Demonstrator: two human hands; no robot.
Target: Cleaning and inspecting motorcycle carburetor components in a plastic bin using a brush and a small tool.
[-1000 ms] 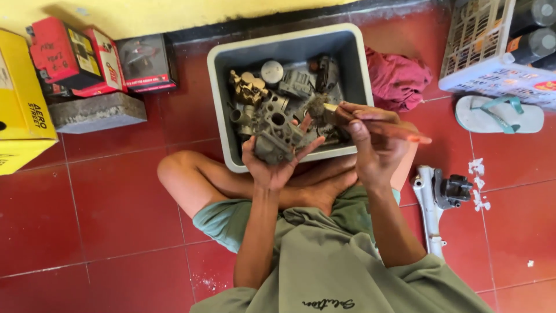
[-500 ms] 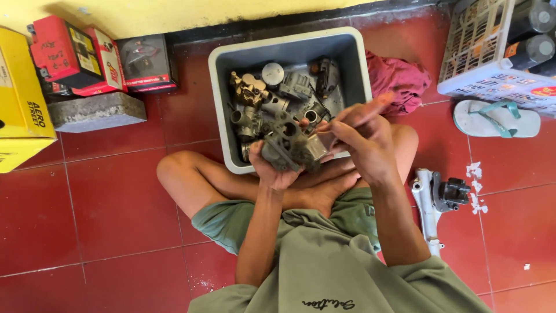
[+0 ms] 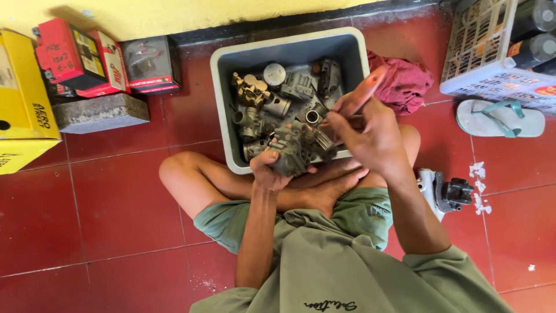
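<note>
One grey carburettor point(image 3: 288, 152) is gripped from below by the left hand point(image 3: 267, 173), just over the near rim of one grey tub point(image 3: 223, 104). One orange-handled tool point(image 3: 364, 90) is clasped by the right hand point(image 3: 370, 136); its tip is hidden. The parts in the tub are too jumbled to be counted.

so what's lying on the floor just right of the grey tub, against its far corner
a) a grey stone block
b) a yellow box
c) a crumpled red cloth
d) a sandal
c: a crumpled red cloth lies on the red tiles touching the right side of the grey tub; the yellow box and the stone block are off to the tub's left, and the sandal lies farther right.
</note>
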